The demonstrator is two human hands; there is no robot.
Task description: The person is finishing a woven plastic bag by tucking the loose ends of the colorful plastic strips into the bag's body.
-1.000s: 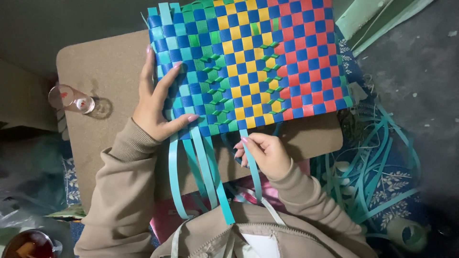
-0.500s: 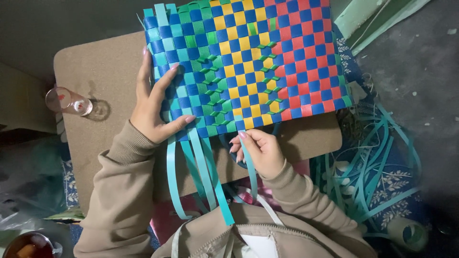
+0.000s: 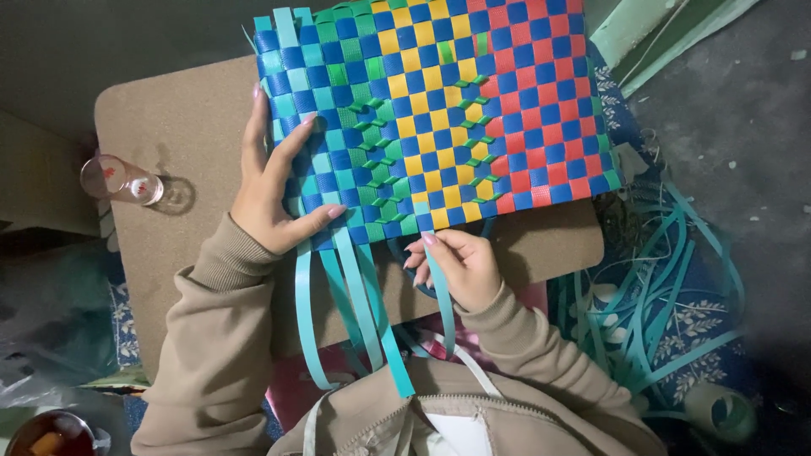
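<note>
1. A woven mat (image 3: 439, 110) of plastic strips, chequered in teal, green, yellow, red and dark blue, is seen in the upper centre of the frame, lying on a brown board (image 3: 177, 127)
2. The left hand (image 3: 274, 190) is laid flat on the mat's teal lower left part, with fingers spread and the thumb stretched along the lower edge
3. The right hand (image 3: 456, 266) is seen just below the mat's lower edge, at the centre of the frame; a single teal strip (image 3: 441, 295) is pinched between its fingertips
4. Several loose teal strips (image 3: 355, 312) are seen hanging from the mat's lower left edge towards the person's lap
5. A small clear glass (image 3: 122, 180) is lying at the board's left edge, well apart from both hands
6. A heap of teal strips (image 3: 667, 304) is spread on the patterned cloth at the lower right of the frame
7. A cup of dark liquid (image 3: 51, 432) is seen in the lower left corner
</note>
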